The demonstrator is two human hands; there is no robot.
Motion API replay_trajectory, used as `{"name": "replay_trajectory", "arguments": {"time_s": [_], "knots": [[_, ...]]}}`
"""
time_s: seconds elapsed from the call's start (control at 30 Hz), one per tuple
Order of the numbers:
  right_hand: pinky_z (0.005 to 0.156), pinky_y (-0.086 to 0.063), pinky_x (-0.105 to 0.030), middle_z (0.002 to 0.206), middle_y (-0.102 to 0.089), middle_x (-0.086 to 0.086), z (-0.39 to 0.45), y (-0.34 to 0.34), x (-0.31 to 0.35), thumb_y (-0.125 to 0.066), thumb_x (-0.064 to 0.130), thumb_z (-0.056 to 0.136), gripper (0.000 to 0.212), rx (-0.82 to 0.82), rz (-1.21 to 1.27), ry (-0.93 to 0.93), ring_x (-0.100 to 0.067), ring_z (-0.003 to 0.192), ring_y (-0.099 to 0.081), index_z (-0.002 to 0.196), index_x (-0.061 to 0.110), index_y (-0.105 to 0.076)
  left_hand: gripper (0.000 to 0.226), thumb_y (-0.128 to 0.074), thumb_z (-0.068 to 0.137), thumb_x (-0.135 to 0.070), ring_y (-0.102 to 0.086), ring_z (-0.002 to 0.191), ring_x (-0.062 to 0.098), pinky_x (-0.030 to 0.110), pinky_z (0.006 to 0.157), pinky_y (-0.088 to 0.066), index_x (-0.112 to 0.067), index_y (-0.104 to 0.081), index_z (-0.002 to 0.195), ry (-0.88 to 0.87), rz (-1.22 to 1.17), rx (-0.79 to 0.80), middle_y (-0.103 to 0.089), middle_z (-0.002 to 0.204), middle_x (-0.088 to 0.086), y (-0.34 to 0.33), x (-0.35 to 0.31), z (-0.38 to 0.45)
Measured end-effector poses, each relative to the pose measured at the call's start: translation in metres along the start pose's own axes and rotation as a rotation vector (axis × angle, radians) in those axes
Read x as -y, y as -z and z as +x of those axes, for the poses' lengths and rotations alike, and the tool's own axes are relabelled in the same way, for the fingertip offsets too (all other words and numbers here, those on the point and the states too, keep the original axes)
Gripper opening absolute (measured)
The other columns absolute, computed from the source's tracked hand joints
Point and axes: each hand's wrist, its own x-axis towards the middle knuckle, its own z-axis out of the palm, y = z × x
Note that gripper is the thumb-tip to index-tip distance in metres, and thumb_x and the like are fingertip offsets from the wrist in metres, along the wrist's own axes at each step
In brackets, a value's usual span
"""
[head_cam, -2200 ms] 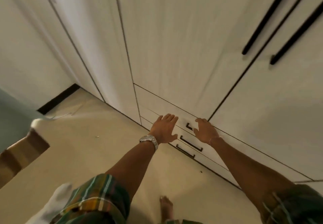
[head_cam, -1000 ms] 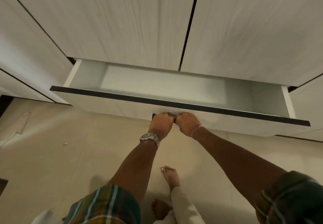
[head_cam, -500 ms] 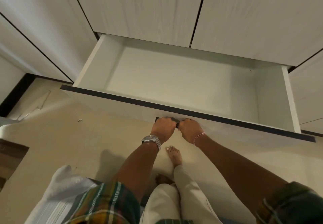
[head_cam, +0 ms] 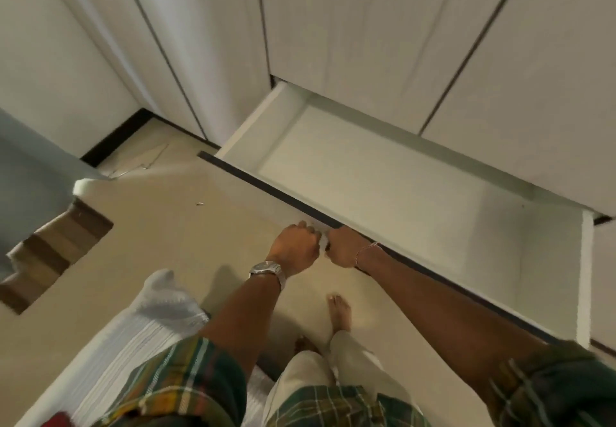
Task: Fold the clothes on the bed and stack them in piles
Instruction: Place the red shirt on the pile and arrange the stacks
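Two hands meet at the front edge of a pulled-out drawer (head_cam: 383, 193), low in a pale wardrobe (head_cam: 366, 26). No item shows on the visible part of the drawer's white bottom; its dark top strip runs diagonally from upper left to lower right. The left hand (head_cam: 296, 248), with a watch (head_cam: 268, 270) on its wrist, is curled into a fist at the drawer front; the right hand (head_cam: 345, 248), with a thin bracelet at the wrist, is curled just beside it, knuckles almost touching. What they grip is hidden under the fingers. Both arms reach forward and down, in rolled plaid sleeves. A white striped cloth (head_cam: 143, 333) hangs below the left arm, near the lower left edge. A bare foot (head_cam: 340, 313) stands on the beige floor (head_cam: 160, 226) below the hands. At far left a corner of the bed (head_cam: 30, 173) juts in, with a brown wooden piece beneath it. A thin wire hanger lies on the floor by the wardrobe's dark base.
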Motion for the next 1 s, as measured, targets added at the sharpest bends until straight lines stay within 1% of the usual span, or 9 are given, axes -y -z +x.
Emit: {"name": "replay_trajectory", "arguments": {"time_s": [0.1, 0.2, 0.33, 0.4, 0.5, 0.63, 0.77, 0.9, 1.0], "knots": [[0.102, -0.049, -0.042, 0.141, -0.053, -0.02, 0.017, 0.055, 0.048, -0.057, 0.033, 0.102, 0.052, -0.065, -0.081, 0.133, -0.036, 0.126, -0.055, 0.147, 0.009, -0.044, 0.048, -0.049, 0.099, -0.038, -0.047, 0.124, 0.031, 0.042, 0.099, -0.045, -0.015, -0.047, 0.141, 0.202, 0.002, -0.043, -0.056, 0.136, 0.012, 0.028, 0.054, -0.03], [0.098, -0.051, -0.044, 0.138, -0.056, -0.02, 0.037, 0.105, 0.107, -0.058, 0.035, 0.101, 0.053, -0.162, -0.175, 0.273, -0.038, 0.121, -0.059, 0.146, 0.011, -0.045, 0.063, -0.052, 0.095, -0.047, -0.042, 0.128, 0.036, 0.048, 0.099, -0.045, -0.025, -0.032, 0.151, 0.44, 0.016, -0.103, -0.041, 0.146, 0.016, 0.055, 0.106, -0.075], [0.102, -0.048, -0.045, 0.144, -0.053, -0.016, 0.057, 0.147, 0.21, -0.056, 0.033, 0.102, 0.055, -0.22, -0.28, 0.517, -0.035, 0.13, -0.053, 0.15, 0.012, -0.04, 0.067, -0.055, 0.091, -0.049, -0.044, 0.125, 0.038, 0.051, 0.094, -0.046, -0.03, -0.029, 0.15, 0.756, -0.017, -0.148, -0.039, 0.146, 0.017, 0.074, 0.162, -0.158], [0.105, -0.046, -0.044, 0.146, -0.051, -0.014, 0.062, 0.155, 0.262, -0.055, 0.033, 0.102, 0.058, -0.208, -0.339, 0.656, -0.033, 0.134, -0.049, 0.153, 0.013, -0.036, 0.068, -0.056, 0.091, -0.05, -0.044, 0.126, 0.037, 0.051, 0.093, -0.046, -0.032, -0.029, 0.151, 0.916, -0.021, -0.15, -0.039, 0.147, 0.017, 0.08, 0.181, -0.2], [0.106, -0.045, -0.044, 0.145, -0.052, -0.012, 0.061, 0.152, 0.339, -0.055, 0.034, 0.101, 0.056, -0.196, -0.433, 0.858, -0.031, 0.134, -0.048, 0.152, 0.015, -0.039, 0.067, -0.056, 0.091, -0.051, -0.045, 0.124, 0.037, 0.049, 0.091, -0.046, -0.033, -0.031, 0.15, 1.16, -0.055, -0.158, -0.043, 0.143, 0.016, 0.077, 0.19, -0.263], [0.104, -0.047, -0.044, 0.143, -0.056, -0.012, 0.041, 0.12, 0.43, -0.057, 0.034, 0.1, 0.052, -0.129, -0.538, 1.135, -0.032, 0.132, -0.051, 0.147, 0.014, -0.047, 0.064, -0.055, 0.092, -0.05, -0.048, 0.119, 0.035, 0.046, 0.087, -0.046, -0.032, -0.033, 0.149, 1.49, -0.184, -0.159, -0.047, 0.138, 0.014, 0.062, 0.167, -0.345], [0.105, -0.045, -0.043, 0.146, -0.054, -0.014, 0.005, 0.054, 0.506, -0.057, 0.033, 0.1, 0.053, 0.016, -0.634, 1.33, -0.033, 0.134, -0.049, 0.148, 0.013, -0.046, 0.057, -0.056, 0.092, -0.048, -0.052, 0.113, 0.036, 0.045, 0.084, -0.048, -0.024, -0.045, 0.143, 1.949, -0.423, -0.346, -0.052, 0.126, 0.014, 0.02, 0.105, -0.418], [0.108, -0.043, -0.04, 0.145, -0.056, -0.015, -0.022, -0.031, 0.544, -0.059, 0.031, 0.099, 0.055, 0.209, -0.664, 1.396, -0.032, 0.135, -0.049, 0.148, 0.012, -0.047, 0.045, -0.055, 0.097, -0.04, -0.056, 0.111, 0.044, 0.049, 0.089, -0.046, -0.007, -0.05, 0.129, 2.343, -0.686, -0.604, -0.058, 0.12, 0.024, -0.046, 0.039, -0.467], [0.109, -0.041, -0.037, 0.145, -0.055, -0.016, -0.028, -0.096, 0.561, -0.061, 0.032, 0.1, 0.056, 0.367, -0.684, 1.367, -0.033, 0.135, -0.05, 0.148, 0.008, -0.046, 0.048, -0.048, 0.103, -0.035, -0.056, 0.115, 0.045, 0.049, 0.095, -0.044, 0.0, -0.045, 0.136, 2.521, -0.924, -0.667, -0.058, 0.124, 0.026, -0.108, 0.002, -0.488]]}}
